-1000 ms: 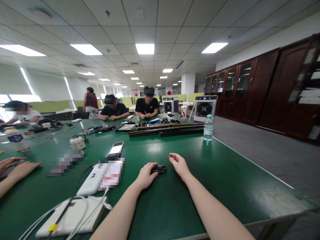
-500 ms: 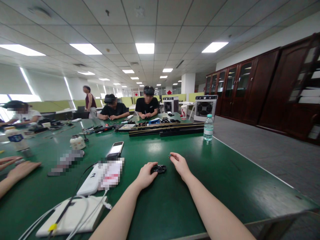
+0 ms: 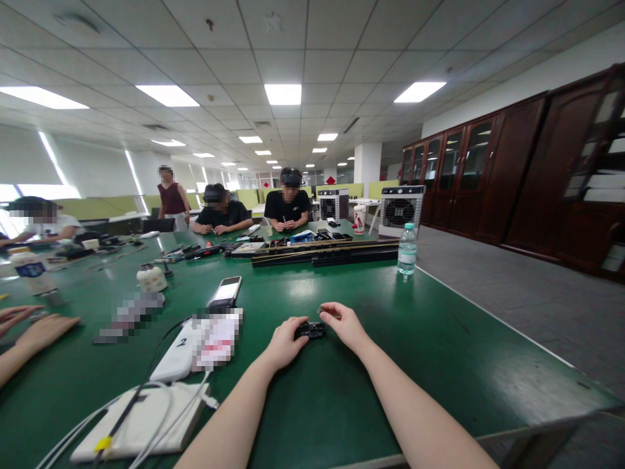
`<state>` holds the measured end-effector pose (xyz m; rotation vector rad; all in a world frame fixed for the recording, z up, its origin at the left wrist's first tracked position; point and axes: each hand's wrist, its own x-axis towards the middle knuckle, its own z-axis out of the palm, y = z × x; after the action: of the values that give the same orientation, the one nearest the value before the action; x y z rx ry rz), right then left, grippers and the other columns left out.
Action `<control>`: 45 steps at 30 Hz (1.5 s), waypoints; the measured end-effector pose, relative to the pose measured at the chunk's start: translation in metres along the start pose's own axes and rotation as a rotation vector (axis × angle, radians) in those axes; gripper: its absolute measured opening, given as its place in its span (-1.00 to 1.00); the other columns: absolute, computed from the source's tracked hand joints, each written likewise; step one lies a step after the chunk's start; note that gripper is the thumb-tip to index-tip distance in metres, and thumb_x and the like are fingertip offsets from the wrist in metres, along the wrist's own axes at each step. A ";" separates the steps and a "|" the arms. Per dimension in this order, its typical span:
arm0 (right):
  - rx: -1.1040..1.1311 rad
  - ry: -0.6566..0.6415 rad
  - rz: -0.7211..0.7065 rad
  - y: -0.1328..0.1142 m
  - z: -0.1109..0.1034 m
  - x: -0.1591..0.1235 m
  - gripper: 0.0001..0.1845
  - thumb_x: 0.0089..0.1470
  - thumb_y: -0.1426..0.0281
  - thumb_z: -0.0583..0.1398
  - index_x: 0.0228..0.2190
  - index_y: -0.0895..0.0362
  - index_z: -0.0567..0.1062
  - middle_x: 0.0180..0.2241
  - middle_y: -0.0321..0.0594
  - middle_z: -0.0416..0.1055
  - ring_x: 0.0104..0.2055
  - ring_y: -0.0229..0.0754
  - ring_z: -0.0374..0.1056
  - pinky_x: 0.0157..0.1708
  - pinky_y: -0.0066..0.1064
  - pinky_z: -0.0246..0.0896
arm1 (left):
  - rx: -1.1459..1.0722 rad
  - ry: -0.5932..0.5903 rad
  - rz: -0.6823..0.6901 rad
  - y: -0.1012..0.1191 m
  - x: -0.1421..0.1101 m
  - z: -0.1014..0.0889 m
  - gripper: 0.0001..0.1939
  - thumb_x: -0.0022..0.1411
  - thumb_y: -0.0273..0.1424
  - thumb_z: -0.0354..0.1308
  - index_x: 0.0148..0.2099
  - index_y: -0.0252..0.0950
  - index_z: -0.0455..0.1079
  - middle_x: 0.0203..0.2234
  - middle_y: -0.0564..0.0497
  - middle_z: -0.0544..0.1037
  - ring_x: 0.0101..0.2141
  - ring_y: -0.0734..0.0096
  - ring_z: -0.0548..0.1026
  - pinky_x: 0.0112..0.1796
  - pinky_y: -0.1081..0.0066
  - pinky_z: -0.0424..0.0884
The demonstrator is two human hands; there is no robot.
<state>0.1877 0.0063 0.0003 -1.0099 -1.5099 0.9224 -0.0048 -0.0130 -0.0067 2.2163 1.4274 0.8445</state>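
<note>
In the head view my left hand (image 3: 287, 340) grips a small black part (image 3: 315, 331) by its left end, fingers and thumb on either side. The part lies low on the green table (image 3: 439, 339), and its uneven upper side shows, though its kind is unclear. My right hand (image 3: 346, 324) is just to the right and slightly above, its thumb and forefinger pinched at the far right edge of the black part. Between those fingertips is a tiny thing (image 3: 320, 310), too small to name.
A phone (image 3: 228, 290), a white power bank (image 3: 178, 352) and a white box with cables (image 3: 141, 423) lie to my left. Long black bars (image 3: 325, 254) and a water bottle (image 3: 407, 249) stand ahead. A co-worker's hands (image 3: 41, 332) are at far left; other people sit across the table.
My right hand has moved left, bringing its pinched fingers close to the black part. My left hand and the part stay put. A standing person in the background has turned.
</note>
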 end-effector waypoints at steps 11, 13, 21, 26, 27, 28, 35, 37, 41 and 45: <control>-0.369 -0.144 -0.157 -0.010 0.005 -0.012 -0.77 -0.07 0.42 0.24 -0.28 0.08 0.55 -0.22 -0.22 0.51 -0.10 -0.12 0.36 -0.01 -0.23 0.19 | 0.030 0.000 0.023 0.000 0.001 0.001 -0.56 0.09 -0.50 0.15 0.07 -0.27 0.34 -0.05 -0.09 0.48 -0.04 0.23 0.43 0.03 0.25 0.29; -0.427 -0.185 -0.168 -0.009 0.005 -0.013 -0.77 -0.07 0.43 0.25 -0.28 0.07 0.56 -0.21 -0.21 0.50 -0.11 -0.12 0.35 -0.02 -0.24 0.19 | 0.029 0.008 0.026 -0.001 0.002 0.001 -0.57 0.10 -0.49 0.15 0.06 -0.26 0.35 -0.05 -0.09 0.48 -0.04 0.23 0.43 0.03 0.24 0.29; -0.636 -0.238 -0.156 -0.015 0.006 -0.017 -0.80 -0.09 0.44 0.27 -0.33 0.01 0.58 -0.19 -0.20 0.49 -0.10 -0.07 0.33 -0.05 -0.22 0.19 | 0.014 0.018 0.027 -0.002 0.002 0.002 -0.57 0.09 -0.50 0.15 0.05 -0.25 0.36 -0.03 -0.07 0.47 -0.03 0.24 0.42 0.05 0.24 0.29; -0.642 -0.230 -0.157 -0.013 0.006 -0.017 -0.78 -0.11 0.43 0.28 -0.33 -0.01 0.57 -0.24 -0.24 0.51 -0.15 -0.09 0.35 -0.09 -0.24 0.20 | -0.006 0.024 0.023 -0.001 0.002 0.002 -0.56 0.07 -0.52 0.16 0.04 -0.22 0.36 -0.04 -0.05 0.47 -0.02 0.27 0.42 0.05 0.27 0.30; -0.635 -0.232 -0.159 -0.012 0.005 -0.017 -0.77 -0.12 0.43 0.28 -0.32 -0.01 0.57 -0.24 -0.24 0.51 -0.15 -0.09 0.36 -0.09 -0.24 0.20 | -0.011 0.028 0.023 -0.001 0.001 0.002 -0.56 0.07 -0.52 0.16 0.04 -0.21 0.36 -0.04 -0.04 0.46 -0.02 0.28 0.42 0.05 0.28 0.30; -0.627 -0.235 -0.160 -0.012 0.005 -0.017 -0.77 -0.12 0.43 0.28 -0.32 -0.02 0.57 -0.24 -0.25 0.51 -0.15 -0.09 0.36 -0.08 -0.25 0.20 | -0.015 0.030 0.025 -0.001 0.001 0.002 -0.56 0.07 -0.53 0.15 0.04 -0.21 0.37 -0.03 -0.04 0.46 -0.02 0.29 0.42 0.05 0.28 0.30; -0.557 -0.235 -0.124 -0.009 0.002 -0.015 -0.69 -0.14 0.43 0.28 -0.26 0.00 0.55 -0.20 -0.23 0.49 -0.11 -0.09 0.37 -0.04 -0.23 0.21 | -0.025 0.034 0.031 -0.001 0.001 0.002 -0.55 0.06 -0.54 0.14 0.04 -0.24 0.35 -0.02 -0.06 0.45 0.00 0.26 0.40 0.07 0.28 0.28; -0.532 -0.234 -0.120 -0.009 0.001 -0.015 -0.67 -0.16 0.45 0.27 -0.25 0.01 0.55 -0.21 -0.23 0.50 -0.11 -0.09 0.37 -0.04 -0.24 0.21 | -0.028 0.026 0.018 0.000 0.001 0.001 -0.52 0.05 -0.54 0.14 0.06 -0.23 0.34 -0.03 -0.05 0.46 0.00 0.26 0.41 0.07 0.27 0.29; -0.500 -0.236 -0.119 -0.008 0.000 -0.014 -0.65 -0.16 0.48 0.25 -0.24 0.01 0.55 -0.21 -0.25 0.51 -0.11 -0.08 0.38 -0.03 -0.23 0.22 | -0.024 0.023 -0.003 -0.001 0.001 0.001 -0.48 0.03 -0.53 0.17 0.08 -0.21 0.32 -0.02 -0.06 0.44 0.00 0.25 0.41 0.07 0.26 0.29; -0.476 -0.234 -0.112 -0.008 0.000 -0.014 -0.67 -0.14 0.48 0.23 -0.25 0.01 0.55 -0.21 -0.25 0.51 -0.12 -0.08 0.38 -0.04 -0.23 0.22 | -0.018 0.042 0.011 -0.002 0.001 0.002 -0.49 0.05 -0.50 0.17 0.09 -0.24 0.32 0.02 -0.09 0.40 0.03 0.22 0.38 0.08 0.26 0.26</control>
<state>0.1881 -0.0100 0.0030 -1.1647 -2.0227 0.6281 -0.0050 -0.0113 -0.0094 2.2072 1.4220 0.9095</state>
